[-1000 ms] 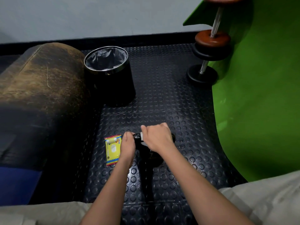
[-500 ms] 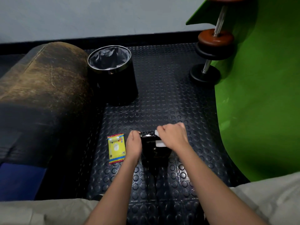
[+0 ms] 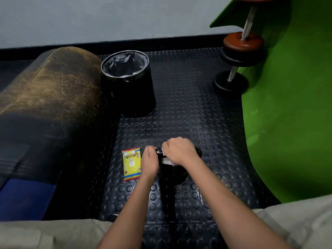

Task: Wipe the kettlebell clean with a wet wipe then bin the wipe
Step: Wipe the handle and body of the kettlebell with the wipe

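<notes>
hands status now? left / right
Left hand: grips the left end of the kettlebell handle.
Right hand: closed on the wet wipe, pressing it around the handle.

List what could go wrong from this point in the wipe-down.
1. The right hand rubs the wipe along the kettlebell handle while the left hand steadies one end; a hard stroke might tip the kettlebell on the studded mat.
2. The bin stands well beyond the hands, so a tossed wipe may miss it.
3. The wipe pack lies right beside the left hand and could get knocked aside.
</notes>
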Tool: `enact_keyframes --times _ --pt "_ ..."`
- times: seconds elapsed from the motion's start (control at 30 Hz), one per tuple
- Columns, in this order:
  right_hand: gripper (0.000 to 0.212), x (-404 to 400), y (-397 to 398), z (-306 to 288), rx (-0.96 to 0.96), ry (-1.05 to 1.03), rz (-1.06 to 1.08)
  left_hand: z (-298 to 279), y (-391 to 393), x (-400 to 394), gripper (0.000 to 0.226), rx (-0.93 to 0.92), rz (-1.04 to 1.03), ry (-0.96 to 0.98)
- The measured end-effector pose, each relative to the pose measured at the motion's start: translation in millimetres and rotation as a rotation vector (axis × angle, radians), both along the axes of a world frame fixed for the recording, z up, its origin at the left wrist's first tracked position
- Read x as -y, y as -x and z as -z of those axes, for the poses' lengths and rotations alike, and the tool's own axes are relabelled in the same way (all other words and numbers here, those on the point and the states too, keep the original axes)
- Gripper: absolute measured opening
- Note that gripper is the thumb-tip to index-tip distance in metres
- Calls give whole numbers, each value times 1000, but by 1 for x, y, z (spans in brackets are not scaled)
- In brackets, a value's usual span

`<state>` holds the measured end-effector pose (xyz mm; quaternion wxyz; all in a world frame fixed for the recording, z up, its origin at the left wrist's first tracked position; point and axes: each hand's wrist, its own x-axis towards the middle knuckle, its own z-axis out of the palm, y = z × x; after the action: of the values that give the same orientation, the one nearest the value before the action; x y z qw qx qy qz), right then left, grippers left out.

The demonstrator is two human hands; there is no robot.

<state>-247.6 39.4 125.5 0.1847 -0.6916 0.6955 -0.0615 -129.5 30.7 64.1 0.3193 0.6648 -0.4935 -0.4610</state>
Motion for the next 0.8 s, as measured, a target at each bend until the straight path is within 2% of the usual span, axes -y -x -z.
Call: enact_keyframes --times 0.2,0.27,0.4,0.5,0.63,0.8 --pt "47 -4 17 2 87 -47 13 3 1 -4 26 -37 25 30" --pt "46 -6 34 6 128 -90 80 1 2 -5 26 -30 29 45" --pt "46 -20 57 14 379 -75 317 1 0 -6 26 -42 22 26" --pt "49 -22 49 16 310 -24 351 1 -2 -6 26 -29 14 19" --pt "44 -10 24 1 116 -65 187 2 -2 -5 26 -21 -8 24" --pt "33 19 7 -11 82 -329 36 3 -2 -8 29 -7 -28 36"
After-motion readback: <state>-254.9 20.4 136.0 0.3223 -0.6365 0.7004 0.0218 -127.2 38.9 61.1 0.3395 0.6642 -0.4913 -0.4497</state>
